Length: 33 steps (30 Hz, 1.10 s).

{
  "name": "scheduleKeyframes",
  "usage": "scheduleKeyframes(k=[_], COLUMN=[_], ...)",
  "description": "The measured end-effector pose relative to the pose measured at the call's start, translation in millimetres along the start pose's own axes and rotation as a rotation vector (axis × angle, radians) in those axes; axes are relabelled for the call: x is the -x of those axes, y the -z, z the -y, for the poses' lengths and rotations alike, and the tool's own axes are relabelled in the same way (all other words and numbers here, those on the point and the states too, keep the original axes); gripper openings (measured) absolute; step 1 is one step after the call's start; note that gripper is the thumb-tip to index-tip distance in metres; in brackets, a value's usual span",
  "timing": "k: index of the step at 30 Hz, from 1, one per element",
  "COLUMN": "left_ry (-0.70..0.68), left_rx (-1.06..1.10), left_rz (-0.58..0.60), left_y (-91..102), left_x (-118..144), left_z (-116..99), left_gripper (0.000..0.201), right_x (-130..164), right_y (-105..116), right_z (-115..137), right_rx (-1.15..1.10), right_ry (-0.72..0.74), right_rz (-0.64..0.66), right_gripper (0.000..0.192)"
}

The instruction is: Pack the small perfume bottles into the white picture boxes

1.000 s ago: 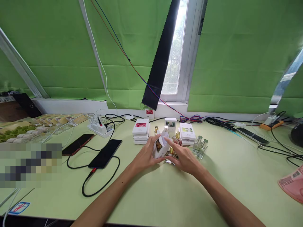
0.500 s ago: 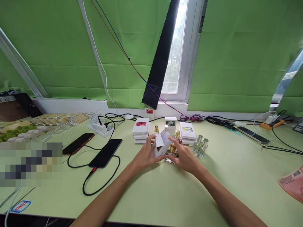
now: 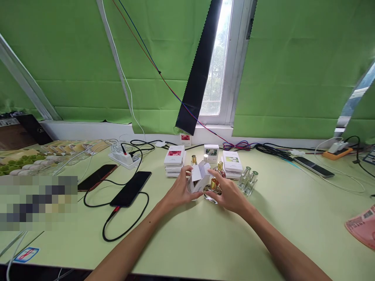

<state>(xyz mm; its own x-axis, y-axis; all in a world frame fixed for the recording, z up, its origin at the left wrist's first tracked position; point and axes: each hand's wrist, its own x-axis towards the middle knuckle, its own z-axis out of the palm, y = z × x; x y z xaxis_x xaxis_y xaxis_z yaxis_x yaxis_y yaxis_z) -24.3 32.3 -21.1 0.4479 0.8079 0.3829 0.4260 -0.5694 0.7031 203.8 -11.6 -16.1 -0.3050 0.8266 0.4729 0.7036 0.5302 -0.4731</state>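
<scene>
My left hand (image 3: 179, 190) grips a small white carton (image 3: 199, 178) with its top flaps open, held just above the green table (image 3: 205, 238). My right hand (image 3: 230, 194) closes around a round glass perfume bottle with a gold cap (image 3: 212, 190) resting on the table right beside the carton. Just behind stand more gold-capped bottles (image 3: 219, 168), a stack of white boxes with red pictures (image 3: 174, 160), a stack with green pictures (image 3: 232, 164) and a single upright box (image 3: 211, 153).
Two clear square bottles (image 3: 247, 180) stand to the right of my hands. Two phones (image 3: 130, 189) on cables lie to the left near a power strip (image 3: 123, 158). Another phone (image 3: 313, 167) and cables lie far right. A pink packet (image 3: 361, 226) sits at the right edge.
The carton's picture side has turned away from me. My right hand has slid down from the carton's flap onto the round bottle beside it.
</scene>
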Motion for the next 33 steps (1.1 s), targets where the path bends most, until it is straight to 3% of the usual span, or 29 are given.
scheduleKeyframes(k=[11, 19, 33], left_ry=[-0.045, -0.139, -0.099], left_rx=[-0.06, -0.098, -0.082], left_rz=[-0.023, 0.044, 0.116], left_y=[2.1, 7.0, 11.0], left_x=[0.2, -0.4, 0.8], left_z=[-6.7, -14.7, -17.1], left_gripper=[0.065, 0.078, 0.084], right_x=[0.2, 1.0, 1.7], right_y=[-2.6, -4.9, -4.9], right_z=[-1.6, -3.6, -4.7], right_rx=[0.0, -0.018, -0.043], right_ry=[0.021, 0.045, 0.077], right_rz=[-0.022, -0.04, -0.035], right_gripper=[0.059, 0.055, 0.051])
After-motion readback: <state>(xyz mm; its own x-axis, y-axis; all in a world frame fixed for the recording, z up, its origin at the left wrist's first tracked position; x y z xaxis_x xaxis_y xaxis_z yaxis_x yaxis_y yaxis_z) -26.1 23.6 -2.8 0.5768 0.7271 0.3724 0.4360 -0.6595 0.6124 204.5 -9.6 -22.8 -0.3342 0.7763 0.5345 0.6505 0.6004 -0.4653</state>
